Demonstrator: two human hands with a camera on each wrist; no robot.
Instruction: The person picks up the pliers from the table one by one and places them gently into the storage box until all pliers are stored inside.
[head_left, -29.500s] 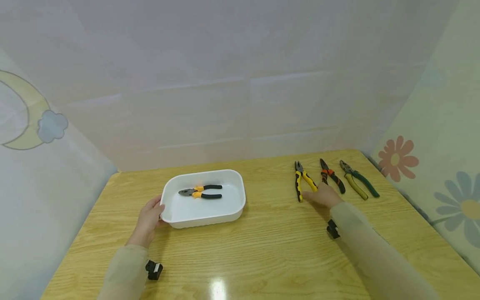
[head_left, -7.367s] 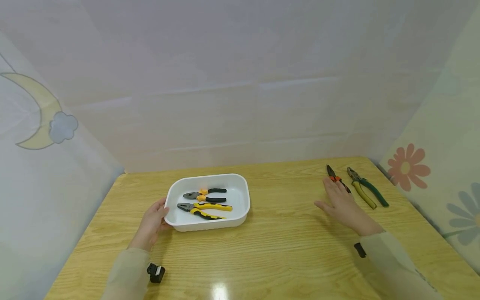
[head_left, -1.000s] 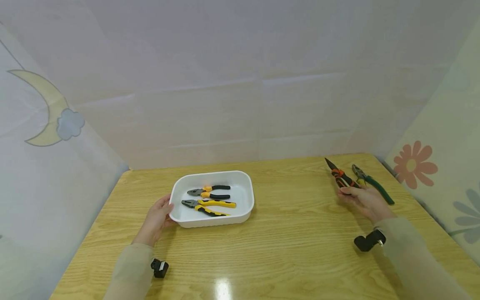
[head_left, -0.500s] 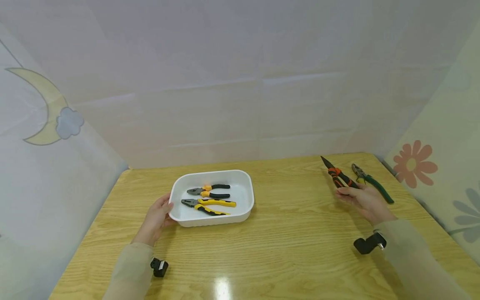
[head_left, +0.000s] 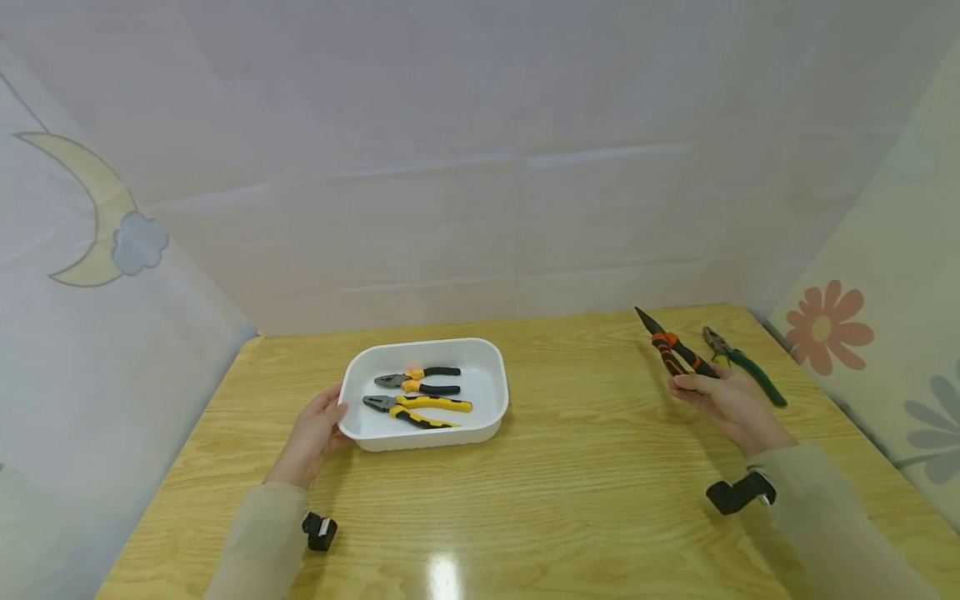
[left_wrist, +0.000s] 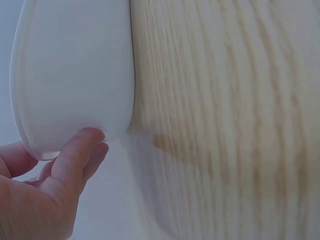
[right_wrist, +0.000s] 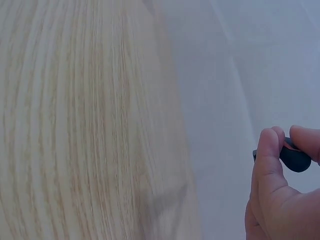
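My left hand (head_left: 309, 435) pinches the left end of a white plastic tray (head_left: 427, 440); in the left wrist view its fingers lie against the tray's wall (left_wrist: 75, 75). Inside the tray are combination pliers with black-and-orange handles (head_left: 438, 389) and, nearer me, combination pliers with yellow-and-black handles (head_left: 435, 404). At the right, my right hand (head_left: 738, 410) grips long-nose pliers (head_left: 667, 343) by their red-and-black handles, jaws pointing away and leftward. The right wrist view shows only a dark handle end (right_wrist: 296, 159) between thumb and fingers.
Pliers with one green and one yellow handle (head_left: 753, 372) lie on the wooden table (head_left: 570, 467) just right of my right hand, which partly covers them. Pale sheet walls (head_left: 480, 233) stand behind the table and on both sides.
Yellow-and-black pliers went from the table into the tray between 29.5 and 7.4 seconds ago. Since then my right hand has taken the long-nose pliers and, this last second, raised them slightly leftward.
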